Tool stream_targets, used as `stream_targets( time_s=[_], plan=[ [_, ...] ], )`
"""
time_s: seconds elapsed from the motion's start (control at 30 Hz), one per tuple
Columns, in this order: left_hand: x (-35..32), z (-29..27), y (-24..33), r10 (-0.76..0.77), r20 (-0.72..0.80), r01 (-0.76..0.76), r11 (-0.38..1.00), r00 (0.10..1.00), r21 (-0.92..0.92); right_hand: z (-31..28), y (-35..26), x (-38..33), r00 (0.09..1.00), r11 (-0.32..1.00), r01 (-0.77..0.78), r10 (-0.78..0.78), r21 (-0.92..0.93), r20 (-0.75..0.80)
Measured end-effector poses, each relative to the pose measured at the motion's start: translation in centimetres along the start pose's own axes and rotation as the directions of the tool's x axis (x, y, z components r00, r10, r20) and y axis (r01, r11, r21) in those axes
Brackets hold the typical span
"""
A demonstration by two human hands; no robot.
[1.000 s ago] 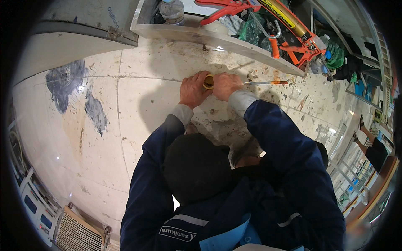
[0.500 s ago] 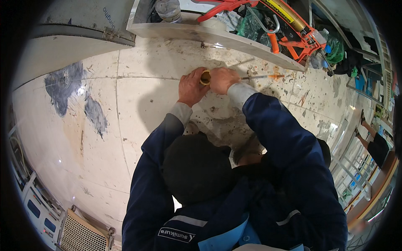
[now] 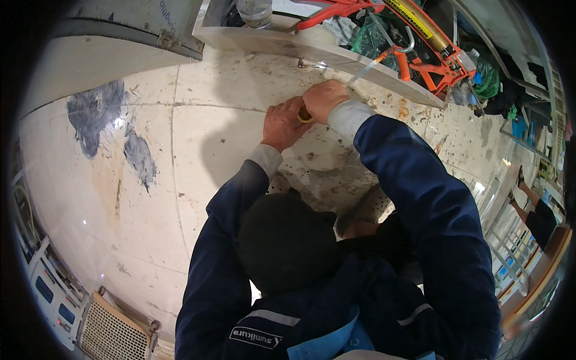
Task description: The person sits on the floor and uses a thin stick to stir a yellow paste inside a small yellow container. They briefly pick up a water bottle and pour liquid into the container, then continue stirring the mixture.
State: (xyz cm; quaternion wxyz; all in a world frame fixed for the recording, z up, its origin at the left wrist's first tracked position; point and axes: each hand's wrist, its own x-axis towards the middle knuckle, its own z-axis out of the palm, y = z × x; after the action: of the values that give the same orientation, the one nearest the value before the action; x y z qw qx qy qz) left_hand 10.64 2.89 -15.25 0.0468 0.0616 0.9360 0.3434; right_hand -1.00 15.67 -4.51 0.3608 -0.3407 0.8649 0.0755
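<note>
The left hand [image 3: 284, 123] grasps a small yellow-rimmed cup [image 3: 305, 119], fingers curled around its side, just above a pale, stained floor [image 3: 210, 135]. The right hand [image 3: 326, 99] is clenched around a thin stick [image 3: 363, 71] with an orange far part; whether this hand touches the cup, I cannot tell. Half a second ago the stick pointed right across the floor; now it slants up and right, overlapping the edge of a shallow tray [image 3: 336, 55]. The right hand has risen too, covering part of the cup's opening that showed earlier. The tray holds a clear jar [image 3: 254, 13], an orange-red caulking gun [image 3: 451, 63] and green plastic [image 3: 367, 39], as before.
</note>
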Motion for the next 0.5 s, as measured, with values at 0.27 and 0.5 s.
stream_targets(
  time_s=[0.27,0.5],
  plan=[
    [0.0,0.0,0.2,0.014,0.017,-0.013,0.999,1.0,-0.047,1.9,2.2,-0.7,0.972,0.929,-0.209,0.164,0.305,0.168],
    [0.0,0.3,-0.1,0.015,0.018,-0.015,0.999,1.0,-0.032,4.7,3.6,0.0,0.989,0.913,-0.128,0.089,0.387,0.117]
  ],
)
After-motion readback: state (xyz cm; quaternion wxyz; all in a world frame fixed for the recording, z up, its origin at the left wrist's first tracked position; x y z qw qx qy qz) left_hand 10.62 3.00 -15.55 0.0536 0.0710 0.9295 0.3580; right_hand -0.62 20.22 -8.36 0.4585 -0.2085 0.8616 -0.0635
